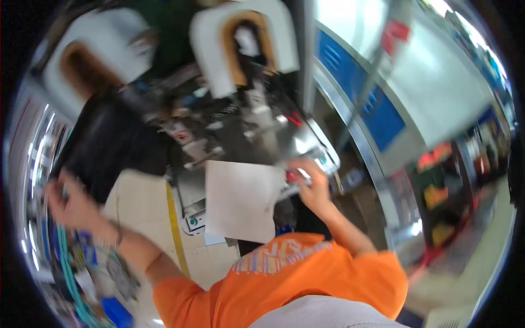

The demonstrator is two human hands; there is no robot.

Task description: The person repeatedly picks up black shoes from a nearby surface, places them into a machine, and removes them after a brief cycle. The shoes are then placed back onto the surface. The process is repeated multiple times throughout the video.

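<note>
Our hands are well apart: the left hand (71,206), blurred, reaches out with its fingers parted, while the right hand (313,188) closes round a small red-and-silver thing (292,176). Just beside it, a white sheet (240,199) spreads before us at the desk (191,183)'s near edge. At lower left sits a blue bin (116,312), its contents unclear; rightward, a dark rack (429,181) carries blurred orange and yellow items (436,197).

Downward head-worn fisheye view
</note>
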